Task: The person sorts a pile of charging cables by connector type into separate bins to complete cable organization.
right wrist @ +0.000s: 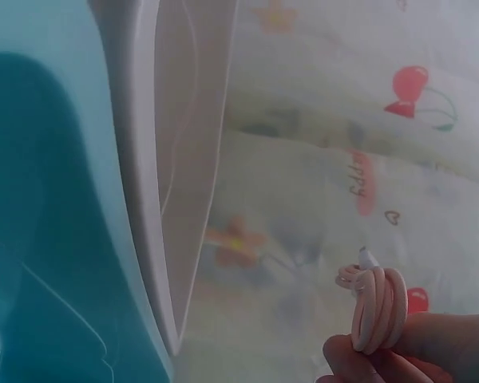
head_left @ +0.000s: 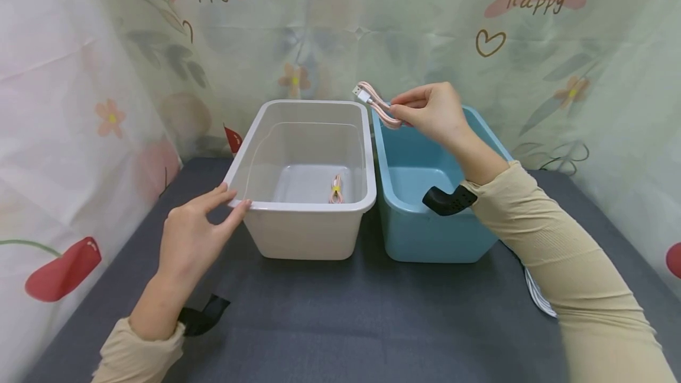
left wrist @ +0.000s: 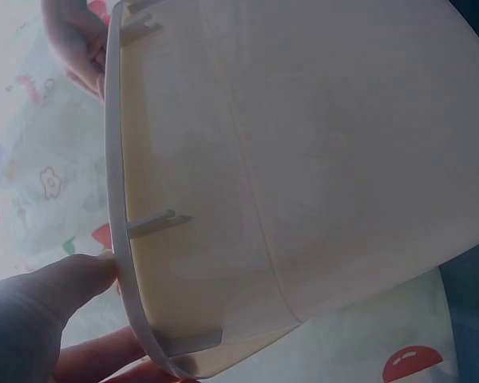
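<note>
My right hand (head_left: 433, 114) pinches a coiled pink USB cable (head_left: 379, 108) above the back left of the blue bin (head_left: 420, 211). The cable's white plug points up to the left; the right wrist view shows the cable's loops (right wrist: 379, 307) between thumb and fingers. With thumb and fingers on either side of the front left corner, my left hand (head_left: 194, 238) holds the rim of the beige bin (head_left: 303, 232). Another pink cable (head_left: 336, 190), bundled with a yellow tie, lies inside that bin near its front right.
Both bins stand side by side on a dark grey cloth (head_left: 319, 324). Beside the blue bin on the right, a white cable (head_left: 540, 297) is partly hidden by the right sleeve. Patterned curtain (head_left: 330, 28) hangs behind and at both sides.
</note>
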`<state>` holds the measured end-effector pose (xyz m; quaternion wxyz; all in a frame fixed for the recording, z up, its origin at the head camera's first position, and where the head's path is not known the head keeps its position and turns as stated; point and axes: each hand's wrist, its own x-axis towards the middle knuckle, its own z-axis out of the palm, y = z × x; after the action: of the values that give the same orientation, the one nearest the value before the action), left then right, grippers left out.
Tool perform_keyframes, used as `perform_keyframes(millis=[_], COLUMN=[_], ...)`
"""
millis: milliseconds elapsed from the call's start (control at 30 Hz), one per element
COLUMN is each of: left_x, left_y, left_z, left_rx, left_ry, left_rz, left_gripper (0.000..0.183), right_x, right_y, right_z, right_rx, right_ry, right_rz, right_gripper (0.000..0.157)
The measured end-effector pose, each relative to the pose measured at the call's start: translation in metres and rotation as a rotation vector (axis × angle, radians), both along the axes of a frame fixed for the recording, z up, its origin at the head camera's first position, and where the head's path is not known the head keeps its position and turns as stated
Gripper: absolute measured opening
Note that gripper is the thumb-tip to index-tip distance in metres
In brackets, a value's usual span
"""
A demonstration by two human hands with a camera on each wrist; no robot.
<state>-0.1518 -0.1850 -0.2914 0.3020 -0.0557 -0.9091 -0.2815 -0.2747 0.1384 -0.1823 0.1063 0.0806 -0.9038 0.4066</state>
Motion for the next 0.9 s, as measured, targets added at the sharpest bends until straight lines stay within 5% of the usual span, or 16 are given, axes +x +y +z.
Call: perform_keyframes(millis=[900], left_x=[0.0], left_y=[0.0], left_z=[0.0], left_rx=[-0.001], left_ry=[-0.011], left_rz=[0.0], left_gripper=[0.034], right_x=[-0.038], right_y=[-0.07], right_z=[-0.001], right_rx=[-0.111], right_ry=[-0.17], right_rz=[0.024], right_gripper=[0.026])
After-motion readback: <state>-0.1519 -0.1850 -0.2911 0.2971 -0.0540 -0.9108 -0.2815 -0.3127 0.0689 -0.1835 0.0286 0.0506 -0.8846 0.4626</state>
